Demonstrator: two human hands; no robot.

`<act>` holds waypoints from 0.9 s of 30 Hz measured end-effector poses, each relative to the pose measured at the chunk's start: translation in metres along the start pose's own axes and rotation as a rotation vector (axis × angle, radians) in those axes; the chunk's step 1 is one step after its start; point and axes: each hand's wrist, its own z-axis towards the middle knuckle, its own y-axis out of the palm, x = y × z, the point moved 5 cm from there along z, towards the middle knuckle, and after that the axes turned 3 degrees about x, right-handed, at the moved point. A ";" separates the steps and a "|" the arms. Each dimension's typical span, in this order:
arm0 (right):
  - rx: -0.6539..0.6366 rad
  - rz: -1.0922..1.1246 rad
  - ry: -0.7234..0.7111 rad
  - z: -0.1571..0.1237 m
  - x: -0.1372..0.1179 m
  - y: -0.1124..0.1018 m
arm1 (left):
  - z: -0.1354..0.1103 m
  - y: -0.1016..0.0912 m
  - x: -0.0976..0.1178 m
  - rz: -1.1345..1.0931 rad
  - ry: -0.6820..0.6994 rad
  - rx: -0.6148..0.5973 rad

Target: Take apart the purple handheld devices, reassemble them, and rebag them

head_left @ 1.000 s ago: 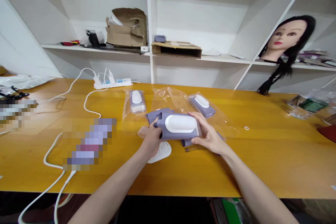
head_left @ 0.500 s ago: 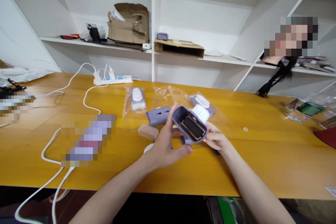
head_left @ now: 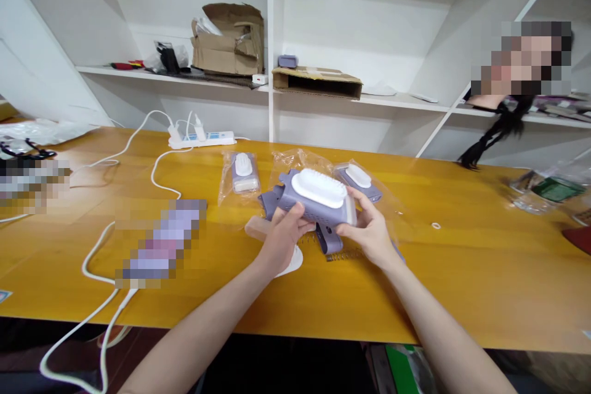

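Above the wooden table I hold a purple boxy housing with a white bristled brush pad (head_left: 319,188) on top and a translucent cap at its right end. My left hand (head_left: 287,239) grips its near side, thumb on the wall. My right hand (head_left: 369,229) is closed round the capped right end. Beneath it lie a purple part (head_left: 329,240), a metal spring (head_left: 344,255), a translucent cover (head_left: 258,228) and a white oval piece (head_left: 290,261), partly hidden by my hands. Two similar bagged units, one at left (head_left: 244,173) and one at right (head_left: 362,180), lie behind.
A phone (head_left: 164,240) with a white cable lies at left, with a power strip (head_left: 203,139) behind it. A small white ring (head_left: 435,226) sits at right. White shelves hold a torn cardboard box (head_left: 228,43) and a flat carton (head_left: 318,81). Another person is at far right.
The housing has been turned from its open hollow end facing me to lying sideways, brush pad up. My right hand has moved onto its right end, where a translucent cap now shows.
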 end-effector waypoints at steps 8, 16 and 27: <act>-0.075 -0.101 -0.012 -0.015 -0.002 0.027 | 0.008 -0.001 0.008 -0.171 -0.066 -0.036; -0.014 -0.252 -0.009 -0.016 -0.015 0.014 | 0.015 -0.016 0.026 -0.021 0.029 -0.055; -0.257 -0.308 0.088 -0.009 -0.008 0.002 | 0.017 -0.020 0.056 0.775 0.347 -0.247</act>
